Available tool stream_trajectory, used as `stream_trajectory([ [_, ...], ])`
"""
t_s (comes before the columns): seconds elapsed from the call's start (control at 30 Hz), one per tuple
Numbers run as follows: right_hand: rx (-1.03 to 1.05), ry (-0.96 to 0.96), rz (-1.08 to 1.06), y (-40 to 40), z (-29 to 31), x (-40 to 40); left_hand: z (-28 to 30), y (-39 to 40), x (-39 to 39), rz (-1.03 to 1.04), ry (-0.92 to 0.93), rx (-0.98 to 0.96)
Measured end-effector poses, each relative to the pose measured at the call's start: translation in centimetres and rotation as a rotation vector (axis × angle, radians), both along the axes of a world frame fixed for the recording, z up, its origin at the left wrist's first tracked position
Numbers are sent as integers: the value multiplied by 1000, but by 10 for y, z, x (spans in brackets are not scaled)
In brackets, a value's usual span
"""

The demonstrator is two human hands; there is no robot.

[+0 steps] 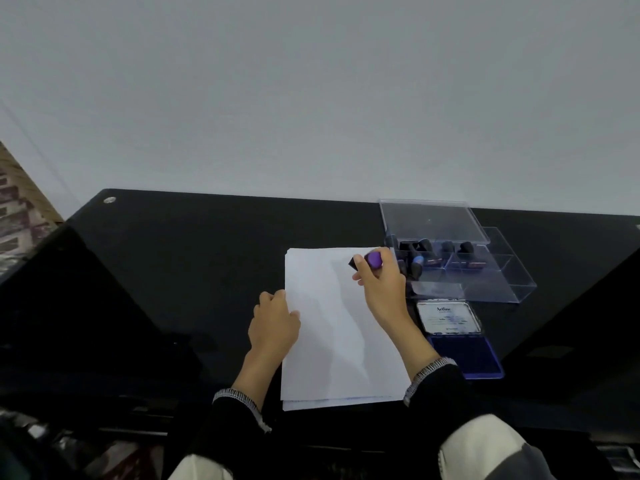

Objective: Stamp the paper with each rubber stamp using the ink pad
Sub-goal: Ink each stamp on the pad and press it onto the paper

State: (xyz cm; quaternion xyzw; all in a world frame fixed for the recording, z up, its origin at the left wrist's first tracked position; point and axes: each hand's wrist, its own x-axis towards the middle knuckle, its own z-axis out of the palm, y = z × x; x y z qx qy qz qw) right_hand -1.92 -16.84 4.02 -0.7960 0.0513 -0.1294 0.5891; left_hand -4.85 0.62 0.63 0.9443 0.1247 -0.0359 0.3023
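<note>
While the right hand [379, 284] has its grip clamped on a purple-topped stamp [372, 260], the stamp sits over the paper's [332, 327] far right corner, base tilted left. Left hand [275, 322] rests on the paper's left edge, fingers loosely curled, holding nothing. Ink pad [465, 355] lies open just right of the paper on the desk [173, 271]; stamp box [460, 265] beyond it.

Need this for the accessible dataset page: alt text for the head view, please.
A person's right hand grips a purple-topped stamp over the far right corner of a white paper stack, which the left hand steadies at its left edge. On the black table, right of the paper, sit an open ink pad and a clear stamp box.
</note>
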Motion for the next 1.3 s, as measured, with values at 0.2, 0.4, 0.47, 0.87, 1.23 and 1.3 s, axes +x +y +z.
stream_trajectory([
  [0.2,-7,48,5,7,-17,11,-4,2,3,-22,15,-25],
  [0.4,17,34,7,7,-22,8,-4,4,12,-17,81,-115],
  [0.47,0,34,10,7,-22,7,-4,4,15,-20,106,-143],
  [0.87,-300,-22,42,4,-40,-2,6,15,44,3,127,-263],
  [1.23,-415,-36,126,-5,-58,-15,2,10,61,115,-65,-307],
  [1.3,-402,-43,122,-5,-58,-15,0,11,59,74,-90,-281],
])
